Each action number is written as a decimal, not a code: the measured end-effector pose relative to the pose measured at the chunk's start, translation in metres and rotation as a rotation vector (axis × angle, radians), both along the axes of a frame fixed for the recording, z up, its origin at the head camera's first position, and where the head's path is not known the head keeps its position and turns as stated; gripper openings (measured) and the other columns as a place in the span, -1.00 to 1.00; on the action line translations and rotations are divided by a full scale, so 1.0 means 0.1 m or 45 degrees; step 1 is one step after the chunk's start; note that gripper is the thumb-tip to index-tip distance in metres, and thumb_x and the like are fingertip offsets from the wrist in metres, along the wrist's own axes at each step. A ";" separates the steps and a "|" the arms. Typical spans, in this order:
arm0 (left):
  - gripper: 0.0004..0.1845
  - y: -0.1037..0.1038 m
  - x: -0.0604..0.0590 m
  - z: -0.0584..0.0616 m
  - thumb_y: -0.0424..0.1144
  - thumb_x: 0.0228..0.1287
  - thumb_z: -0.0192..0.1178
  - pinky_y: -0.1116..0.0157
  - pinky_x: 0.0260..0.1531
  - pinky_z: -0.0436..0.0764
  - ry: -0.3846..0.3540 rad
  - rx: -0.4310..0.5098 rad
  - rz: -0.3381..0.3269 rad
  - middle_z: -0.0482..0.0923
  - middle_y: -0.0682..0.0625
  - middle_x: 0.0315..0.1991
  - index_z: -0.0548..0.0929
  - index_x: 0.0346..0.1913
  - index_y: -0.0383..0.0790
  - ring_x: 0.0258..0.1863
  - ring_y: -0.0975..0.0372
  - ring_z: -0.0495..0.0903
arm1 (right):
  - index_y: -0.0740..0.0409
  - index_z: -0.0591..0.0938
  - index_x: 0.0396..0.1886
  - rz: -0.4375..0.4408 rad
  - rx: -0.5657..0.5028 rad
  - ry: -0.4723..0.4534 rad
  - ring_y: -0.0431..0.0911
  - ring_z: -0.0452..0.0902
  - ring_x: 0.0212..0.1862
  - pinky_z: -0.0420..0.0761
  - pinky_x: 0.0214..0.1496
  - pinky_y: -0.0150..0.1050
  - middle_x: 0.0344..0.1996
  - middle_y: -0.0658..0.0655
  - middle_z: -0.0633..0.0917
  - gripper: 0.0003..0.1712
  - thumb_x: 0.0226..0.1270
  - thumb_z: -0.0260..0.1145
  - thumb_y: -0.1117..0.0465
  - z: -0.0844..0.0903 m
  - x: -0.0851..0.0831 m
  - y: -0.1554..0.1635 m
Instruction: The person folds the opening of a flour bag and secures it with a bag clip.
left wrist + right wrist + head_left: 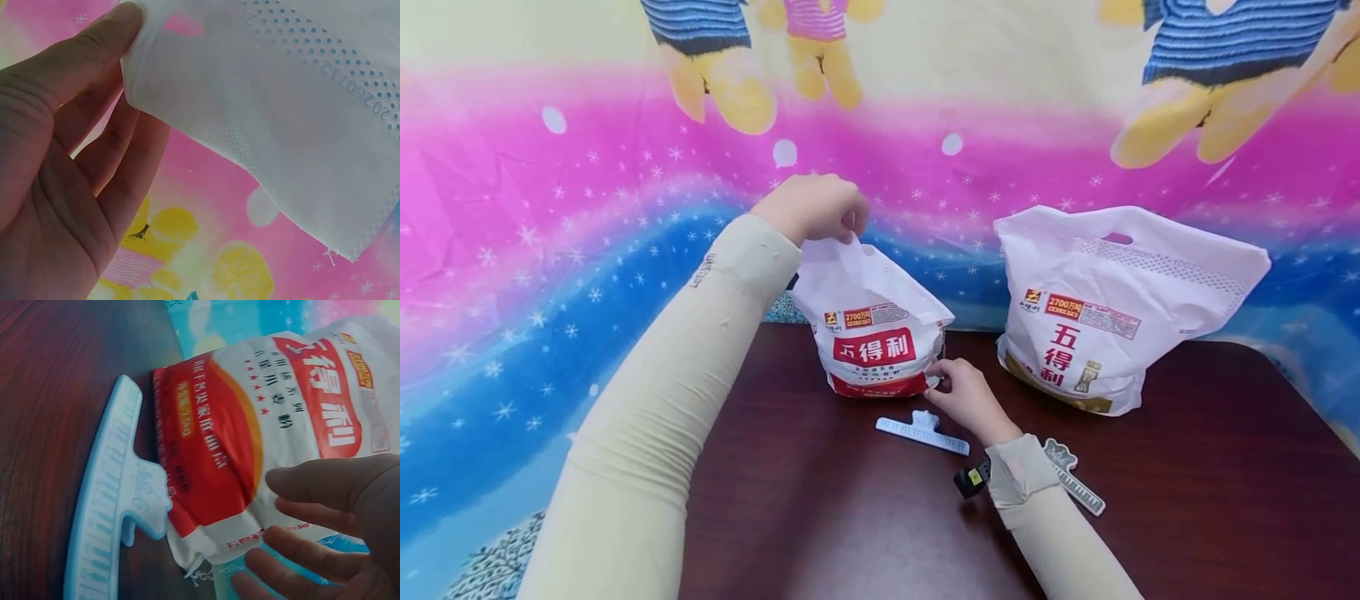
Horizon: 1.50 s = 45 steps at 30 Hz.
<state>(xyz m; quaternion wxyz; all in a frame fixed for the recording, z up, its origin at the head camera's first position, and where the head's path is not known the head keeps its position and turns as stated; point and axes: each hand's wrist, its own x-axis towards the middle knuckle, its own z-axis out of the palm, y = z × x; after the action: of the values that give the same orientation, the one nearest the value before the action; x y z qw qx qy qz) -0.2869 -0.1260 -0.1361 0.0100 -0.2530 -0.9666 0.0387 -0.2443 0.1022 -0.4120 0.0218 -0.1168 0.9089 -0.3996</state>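
Pinching left grip [815, 207] on crinkly woven white bag [872, 333]; right grip [962, 398] loose, fingertips at its corner.

Glossy plastic bag [872, 333], polished wooden table [1187, 500]

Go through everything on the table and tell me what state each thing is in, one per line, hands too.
Small flour bag: upright, top flap pulled up.
Large flour bag: upright, leaning on the backdrop, untouched.
Blue bag clip: lying flat in front of the small flour bag.
Grey bag clip: lying flat beside the right forearm.
Left hand: pinching the small bag's top flap.
Right hand: fingers loosely open, at the bag's lower corner.
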 end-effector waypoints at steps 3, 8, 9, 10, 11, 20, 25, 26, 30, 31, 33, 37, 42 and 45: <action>-0.78 0.01 0.00 0.00 -0.31 0.33 0.36 -0.03 0.08 0.59 -0.005 -0.003 0.007 0.62 -0.10 0.01 0.71 0.01 -0.11 0.03 0.02 0.54 | 0.20 0.64 0.16 0.011 0.023 -0.050 0.17 0.56 0.06 0.67 0.10 0.03 0.09 0.31 0.59 -0.55 0.28 0.47 0.27 -0.04 -0.01 0.01; -0.76 0.01 0.00 -0.02 -0.32 0.32 0.37 -0.02 0.08 0.60 -0.004 0.002 0.016 0.62 -0.10 0.01 0.71 0.02 -0.12 0.04 0.01 0.54 | 0.20 0.64 0.15 0.055 0.084 -0.119 0.10 0.59 0.00 0.68 0.06 0.00 0.02 0.25 0.66 -0.53 0.24 0.49 0.29 -0.11 -0.04 0.00; -0.76 0.01 0.00 -0.02 -0.32 0.32 0.37 -0.02 0.09 0.60 -0.001 -0.002 0.016 0.62 -0.11 0.02 0.71 0.02 -0.12 0.04 0.01 0.54 | 0.21 0.65 0.14 0.069 0.099 -0.131 0.07 0.59 -0.03 0.69 0.04 -0.02 -0.01 0.23 0.67 -0.54 0.23 0.50 0.30 -0.13 -0.04 0.00; -0.76 0.01 0.00 -0.01 -0.32 0.32 0.37 -0.02 0.09 0.60 0.002 -0.005 0.018 0.62 -0.11 0.02 0.71 0.02 -0.12 0.04 0.01 0.54 | 0.21 0.66 0.12 0.083 0.115 -0.140 0.04 0.60 -0.07 0.70 0.01 -0.03 -0.05 0.21 0.68 -0.55 0.22 0.50 0.30 -0.14 -0.05 0.00; -0.77 0.01 0.00 -0.01 -0.32 0.32 0.37 -0.02 0.08 0.60 0.006 -0.006 0.019 0.62 -0.11 0.01 0.71 0.02 -0.12 0.04 0.01 0.54 | 0.20 0.66 0.10 0.095 0.129 -0.147 0.01 0.59 -0.09 0.70 0.00 -0.04 -0.08 0.18 0.69 -0.57 0.22 0.51 0.31 -0.16 -0.06 0.00; -0.77 0.03 0.00 0.01 -0.31 0.32 0.37 -0.02 0.08 0.59 0.006 -0.001 0.036 0.61 -0.09 0.01 0.71 0.01 -0.11 0.04 0.02 0.54 | 0.15 0.72 -0.02 0.146 0.204 -0.216 -0.02 0.62 -0.12 0.68 0.08 0.02 -0.16 0.12 0.72 -0.67 0.21 0.49 0.37 -0.26 -0.08 -0.05; -0.77 0.05 0.00 0.03 -0.31 0.32 0.37 -0.02 0.09 0.60 -0.014 -0.013 0.039 0.62 -0.11 0.04 0.72 0.01 -0.12 0.05 0.02 0.54 | 0.14 0.73 -0.05 0.164 0.233 -0.204 -0.01 0.61 -0.10 0.66 0.11 0.04 -0.14 0.14 0.72 -0.69 0.19 0.49 0.39 -0.29 -0.07 -0.09; -0.78 0.05 0.00 0.03 -0.32 0.32 0.37 -0.02 0.09 0.60 -0.017 -0.014 0.039 0.62 -0.11 0.04 0.72 0.01 -0.13 0.05 0.01 0.54 | 0.14 0.73 -0.06 0.172 0.238 -0.193 -0.01 0.61 -0.10 0.65 0.12 0.05 -0.15 0.14 0.72 -0.70 0.19 0.49 0.39 -0.29 -0.07 -0.10; -0.81 0.05 0.01 0.03 -0.33 0.32 0.36 -0.03 0.08 0.58 -0.028 -0.007 0.033 0.63 -0.12 0.02 0.73 -0.03 -0.14 0.04 0.00 0.54 | 0.15 0.74 -0.09 0.189 0.245 -0.169 0.00 0.60 -0.11 0.65 0.12 0.04 -0.17 0.14 0.71 -0.72 0.19 0.47 0.42 -0.28 -0.06 -0.14; -0.81 0.05 0.01 0.03 -0.34 0.32 0.36 -0.03 0.08 0.58 -0.028 -0.005 0.031 0.63 -0.12 0.02 0.73 -0.03 -0.15 0.04 0.00 0.54 | 0.16 0.73 -0.09 0.190 0.248 -0.166 0.00 0.60 -0.12 0.64 0.12 0.04 -0.18 0.14 0.71 -0.72 0.19 0.46 0.42 -0.28 -0.06 -0.14; -0.81 0.05 0.01 0.03 -0.34 0.33 0.36 -0.03 0.07 0.58 -0.031 0.001 0.028 0.62 -0.12 0.02 0.72 -0.03 -0.15 0.05 0.00 0.54 | 0.16 0.73 -0.09 0.188 0.254 -0.164 0.00 0.59 -0.12 0.64 0.12 0.04 -0.18 0.14 0.71 -0.72 0.19 0.46 0.42 -0.28 -0.06 -0.15; -0.79 0.04 0.03 0.03 -0.35 0.33 0.35 -0.04 0.09 0.59 -0.040 0.019 0.031 0.61 -0.14 0.03 0.72 0.00 -0.17 0.06 0.00 0.53 | 0.17 0.74 -0.08 0.181 0.258 -0.174 0.00 0.60 -0.12 0.64 0.13 0.05 -0.17 0.15 0.72 -0.72 0.19 0.47 0.42 -0.28 -0.06 -0.15; -0.78 0.03 0.04 0.04 -0.35 0.34 0.35 -0.04 0.11 0.58 -0.047 0.031 0.040 0.61 -0.13 0.04 0.72 0.01 -0.16 0.06 0.00 0.53 | 0.18 0.74 -0.09 0.174 0.257 -0.170 -0.01 0.62 -0.11 0.64 0.14 0.05 -0.16 0.15 0.73 -0.73 0.19 0.47 0.41 -0.28 -0.06 -0.15; -0.78 0.02 0.04 0.04 -0.35 0.34 0.34 -0.03 0.12 0.57 -0.050 0.031 0.038 0.61 -0.13 0.04 0.72 0.01 -0.16 0.06 0.00 0.52 | 0.17 0.74 -0.11 0.170 0.260 -0.159 -0.02 0.62 -0.13 0.65 0.13 0.04 -0.18 0.14 0.73 -0.74 0.19 0.48 0.41 -0.28 -0.05 -0.15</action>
<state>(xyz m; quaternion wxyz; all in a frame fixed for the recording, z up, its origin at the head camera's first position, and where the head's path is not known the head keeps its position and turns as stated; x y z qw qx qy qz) -0.2828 -0.1239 -0.1324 -0.0066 -0.2392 -0.9707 0.0221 -0.2497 0.0871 -0.4404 0.1166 -0.1491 0.9320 -0.3092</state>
